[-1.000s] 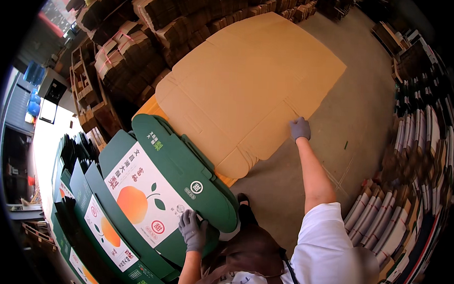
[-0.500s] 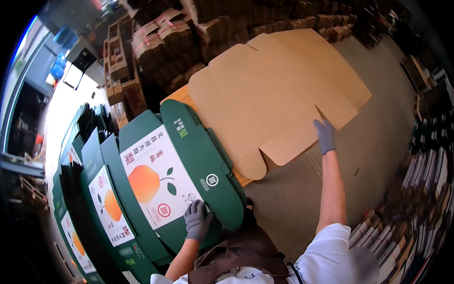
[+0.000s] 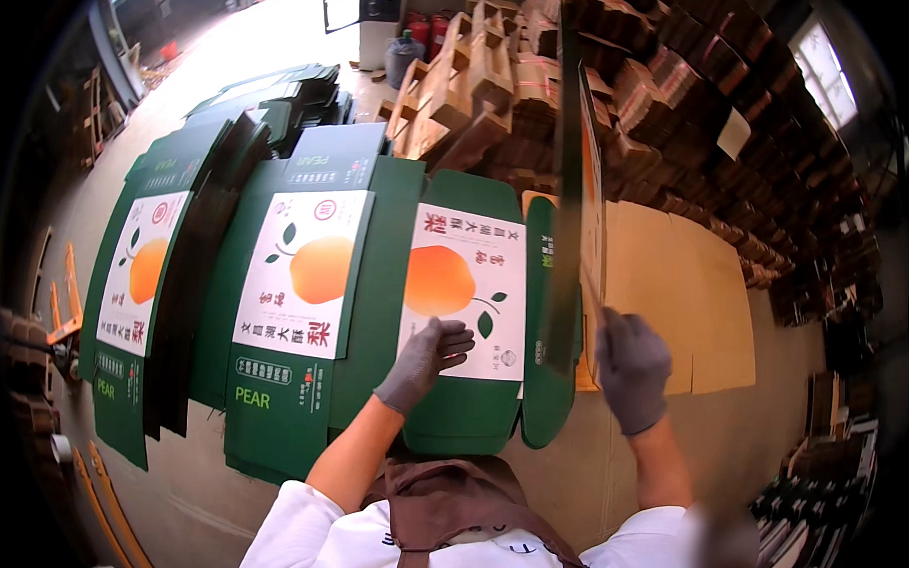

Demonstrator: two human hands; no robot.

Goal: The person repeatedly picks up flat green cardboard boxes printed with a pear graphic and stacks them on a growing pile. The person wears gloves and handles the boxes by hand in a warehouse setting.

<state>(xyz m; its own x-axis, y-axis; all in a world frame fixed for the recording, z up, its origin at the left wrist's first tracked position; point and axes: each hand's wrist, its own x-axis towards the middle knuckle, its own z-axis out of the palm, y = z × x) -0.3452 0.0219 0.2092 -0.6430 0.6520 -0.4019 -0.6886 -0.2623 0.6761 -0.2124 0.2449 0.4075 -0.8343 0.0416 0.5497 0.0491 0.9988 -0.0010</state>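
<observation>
My left hand (image 3: 429,361), in a grey glove, has its fingers stretched out over the white panel of a flat green carton blank (image 3: 460,409) printed with an orange pear. Whether it presses on the panel I cannot tell. My right hand (image 3: 632,372), gloved too, grips the edge of another carton blank (image 3: 569,218), tipped up on edge and seen nearly side-on. Beyond it a brown, unprinted cardboard sheet (image 3: 679,307) lies flat. More printed blanks (image 3: 300,269) overlap on my left, beside a thick stack of them (image 3: 140,263).
Wooden pallets (image 3: 456,94) and tall bundles of folded cardboard (image 3: 671,111) stand at the far side. An orange pallet jack (image 3: 106,502) is on the floor at the left. Further stacks of cartons (image 3: 817,517) line the lower right.
My view has turned left. The right hand, earlier at the near edge of a flat brown sheet, now holds a blank up on edge. My left hand remains over the printed panel.
</observation>
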